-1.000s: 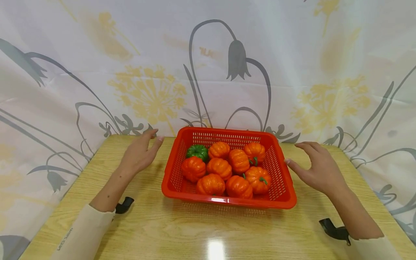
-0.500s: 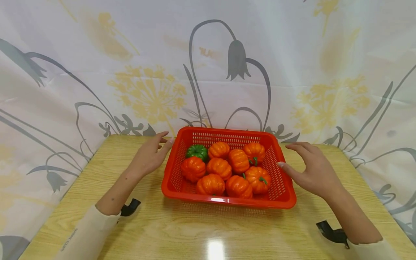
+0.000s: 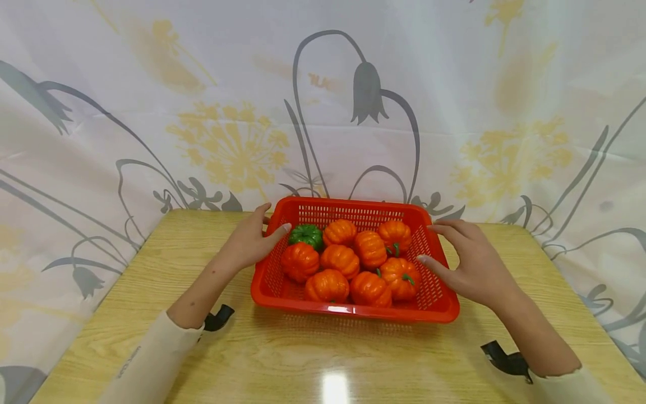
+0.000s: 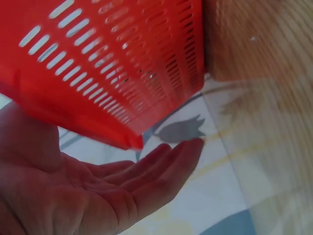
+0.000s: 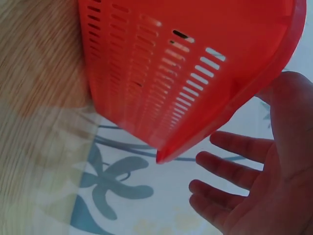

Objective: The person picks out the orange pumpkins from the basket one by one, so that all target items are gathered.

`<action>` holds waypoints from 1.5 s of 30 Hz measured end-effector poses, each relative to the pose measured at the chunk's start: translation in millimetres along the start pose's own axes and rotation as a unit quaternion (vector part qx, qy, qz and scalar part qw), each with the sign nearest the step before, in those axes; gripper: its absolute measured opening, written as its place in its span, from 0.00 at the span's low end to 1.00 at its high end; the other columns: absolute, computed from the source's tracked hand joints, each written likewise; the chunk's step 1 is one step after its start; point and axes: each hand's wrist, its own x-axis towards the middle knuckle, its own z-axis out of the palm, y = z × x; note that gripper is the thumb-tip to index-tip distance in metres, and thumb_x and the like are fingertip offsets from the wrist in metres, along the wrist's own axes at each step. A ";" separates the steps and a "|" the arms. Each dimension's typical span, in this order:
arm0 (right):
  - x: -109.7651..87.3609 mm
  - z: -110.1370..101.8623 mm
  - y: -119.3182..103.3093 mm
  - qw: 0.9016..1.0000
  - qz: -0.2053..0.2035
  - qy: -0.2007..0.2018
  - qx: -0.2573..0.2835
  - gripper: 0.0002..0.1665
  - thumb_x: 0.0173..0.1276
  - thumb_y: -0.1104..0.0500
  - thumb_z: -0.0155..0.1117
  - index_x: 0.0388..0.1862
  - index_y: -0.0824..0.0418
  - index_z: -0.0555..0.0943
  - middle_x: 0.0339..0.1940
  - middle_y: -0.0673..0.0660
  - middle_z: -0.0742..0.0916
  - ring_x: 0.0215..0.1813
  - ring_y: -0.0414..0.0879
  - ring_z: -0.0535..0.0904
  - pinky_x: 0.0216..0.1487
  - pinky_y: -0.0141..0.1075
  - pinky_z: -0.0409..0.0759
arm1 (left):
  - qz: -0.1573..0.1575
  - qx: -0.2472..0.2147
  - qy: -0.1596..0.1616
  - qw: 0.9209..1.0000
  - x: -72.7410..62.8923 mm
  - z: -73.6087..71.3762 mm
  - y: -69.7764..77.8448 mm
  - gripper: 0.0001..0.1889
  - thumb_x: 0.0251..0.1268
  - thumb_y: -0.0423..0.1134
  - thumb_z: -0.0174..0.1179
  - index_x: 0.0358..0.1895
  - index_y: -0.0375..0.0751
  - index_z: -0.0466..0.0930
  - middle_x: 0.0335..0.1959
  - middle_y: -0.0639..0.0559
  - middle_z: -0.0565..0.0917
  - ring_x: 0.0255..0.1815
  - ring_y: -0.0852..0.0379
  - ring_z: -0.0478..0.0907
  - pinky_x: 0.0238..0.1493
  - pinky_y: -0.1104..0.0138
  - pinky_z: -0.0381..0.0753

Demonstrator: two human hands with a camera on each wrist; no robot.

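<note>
A red perforated plastic basket (image 3: 353,312) stands on the wooden table, holding several small orange pumpkins (image 3: 340,261) and one glossy green ribbed vegetable (image 3: 305,236) in its far left corner. At the left rim is my left hand (image 3: 248,242), thumb over the edge, the other fingers outside and partly hidden. The left wrist view shows those fingers (image 4: 161,183) extended, apart from the basket wall. My right hand (image 3: 471,264) is at the right rim, thumb reaching over it. In the right wrist view its fingers (image 5: 230,169) are spread loosely outside, below the rim.
The light wooden table (image 3: 292,365) extends around the basket. Behind it hangs a pale cloth (image 3: 232,67) with grey and yellow flower prints. A black strap-like piece (image 3: 219,318) sits at the left cuff, and another black piece (image 3: 506,359) at the right cuff.
My left hand has moved right and my right hand left, both from beside the basket to its rims, thumbs now over the edges. The basket and its contents have stayed in place.
</note>
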 end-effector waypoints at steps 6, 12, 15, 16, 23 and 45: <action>6.5 5.4 -5.9 1.000 -0.018 -0.013 0.009 0.34 0.62 0.52 0.81 0.64 0.65 0.83 0.64 0.65 0.82 0.66 0.65 0.74 0.66 0.64 0.72 | 0.006 -0.025 -0.007 1.000 3.6 9.0 -3.0 0.41 0.79 0.43 0.57 0.84 0.28 0.49 0.68 0.27 0.77 0.60 0.35 0.84 0.51 0.50 0.89; 13.1 12.0 -11.8 0.999 -0.031 -0.035 0.013 0.33 0.64 0.53 0.80 0.64 0.66 0.83 0.63 0.64 0.83 0.67 0.64 0.75 0.68 0.62 0.72 | 0.019 -0.057 0.006 0.998 5.4 12.6 -2.2 0.36 0.78 0.35 0.52 0.83 0.28 0.51 0.66 0.26 0.77 0.56 0.36 0.86 0.47 0.52 0.90; 15.9 14.2 -15.0 0.998 -0.024 -0.064 0.013 0.32 0.67 0.52 0.78 0.65 0.66 0.82 0.63 0.65 0.83 0.67 0.65 0.75 0.69 0.62 0.73 | 0.018 -0.061 0.014 0.998 5.4 13.4 -1.0 0.35 0.77 0.34 0.51 0.83 0.30 0.52 0.68 0.27 0.77 0.56 0.36 0.86 0.47 0.52 0.90; 16.5 14.9 -16.0 0.997 -0.022 -0.073 0.013 0.32 0.67 0.52 0.77 0.65 0.66 0.82 0.63 0.64 0.84 0.67 0.65 0.75 0.68 0.63 0.73 | 0.018 -0.064 0.016 0.998 5.4 13.7 -0.7 0.35 0.77 0.34 0.51 0.83 0.31 0.52 0.68 0.27 0.77 0.56 0.36 0.86 0.47 0.52 0.90; 23.0 19.9 -21.2 0.995 -0.022 -0.100 0.018 0.26 0.71 0.54 0.74 0.63 0.65 0.83 0.55 0.61 0.85 0.57 0.59 0.79 0.62 0.58 0.80 | 0.011 -0.074 0.028 0.997 5.2 14.0 -1.0 0.35 0.77 0.34 0.52 0.83 0.34 0.54 0.66 0.30 0.77 0.53 0.37 0.86 0.45 0.52 0.91; 33.1 24.4 -18.1 0.965 -0.030 -0.259 0.018 0.18 0.72 0.59 0.70 0.59 0.59 0.85 0.57 0.55 0.85 0.61 0.57 0.81 0.67 0.59 0.79 | 0.022 -0.054 0.044 0.997 3.0 16.9 -4.2 0.35 0.76 0.36 0.52 0.85 0.43 0.58 0.74 0.34 0.75 0.61 0.39 0.83 0.54 0.49 0.88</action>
